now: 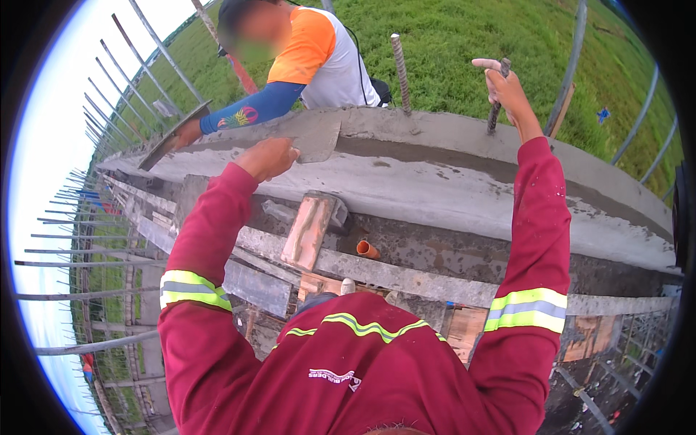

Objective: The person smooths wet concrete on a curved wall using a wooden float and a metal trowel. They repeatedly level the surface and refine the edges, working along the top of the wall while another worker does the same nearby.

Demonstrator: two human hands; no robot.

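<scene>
My left hand (272, 156) is closed on a flat grey steel trowel (319, 141), whose blade lies against the cement-coated top of the curved concrete wall (428, 192). My right hand (507, 94) grips an upright ribbed rebar (496, 112) on that wall, with some fingers extended. Wet grey mortar (449, 156) runs along the upper face above the paler, lower surface. Just left of my trowel, a co-worker's hand (187, 134) holds another long trowel (167, 145) at the wall's edge.
A co-worker (333, 58) leans over the wall from the grassy side (587, 65). Rebars (399, 65) rise along both sides. Below lie plywood pieces (308, 228), a concrete ledge (435, 275), an orange pipe (366, 249), metal sheeting (257, 286) and scaffold bars (87, 296).
</scene>
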